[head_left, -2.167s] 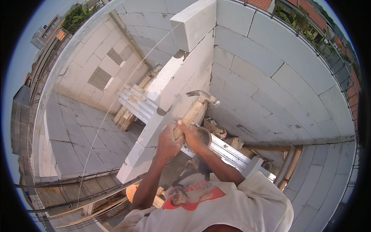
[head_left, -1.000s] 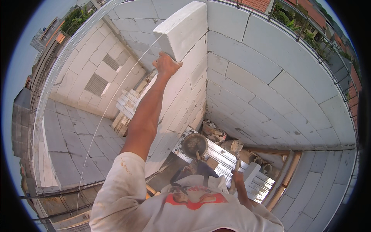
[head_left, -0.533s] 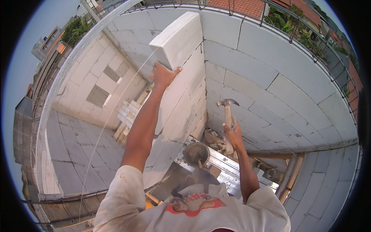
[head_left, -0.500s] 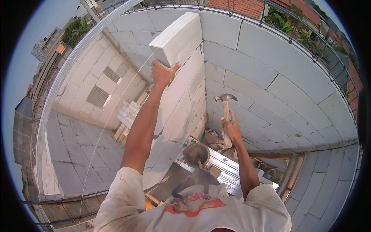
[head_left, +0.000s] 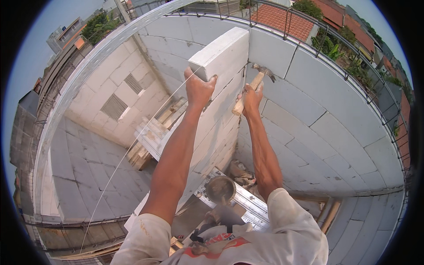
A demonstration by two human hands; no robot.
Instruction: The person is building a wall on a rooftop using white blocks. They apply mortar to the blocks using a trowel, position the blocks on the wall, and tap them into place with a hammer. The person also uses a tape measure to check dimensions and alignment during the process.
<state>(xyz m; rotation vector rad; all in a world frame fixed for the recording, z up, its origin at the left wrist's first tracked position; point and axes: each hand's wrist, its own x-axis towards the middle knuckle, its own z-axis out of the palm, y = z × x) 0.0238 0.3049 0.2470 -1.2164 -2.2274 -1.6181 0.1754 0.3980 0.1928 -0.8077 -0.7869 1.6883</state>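
Observation:
A white lightweight concrete block (head_left: 224, 54) stands on edge on top of the partition wall (head_left: 221, 110), its far end against the grey block wall. My left hand (head_left: 199, 90) grips the block's near end, thumb on the right side and fingers at the left. In my right hand (head_left: 252, 98) is a claw hammer (head_left: 256, 80), held by its wooden handle just right of the partition wall. The hammer's metal head points up and away, near the grey wall and apart from the block. A thin string line (head_left: 132, 143) runs from beside the block down to the lower left.
Below stands a round bucket (head_left: 221, 190) on metal planks (head_left: 247, 203), with crumpled sacks (head_left: 240, 170) beside it. The grey block wall (head_left: 318, 101) curves along the right. Steel reinforcing bars (head_left: 318, 55) line its top. Another platform (head_left: 152, 134) lies left of the partition.
My right hand has raised the hammer from low on the right up beside the block's far part. My left hand keeps its grip on the block. The view has shifted slightly.

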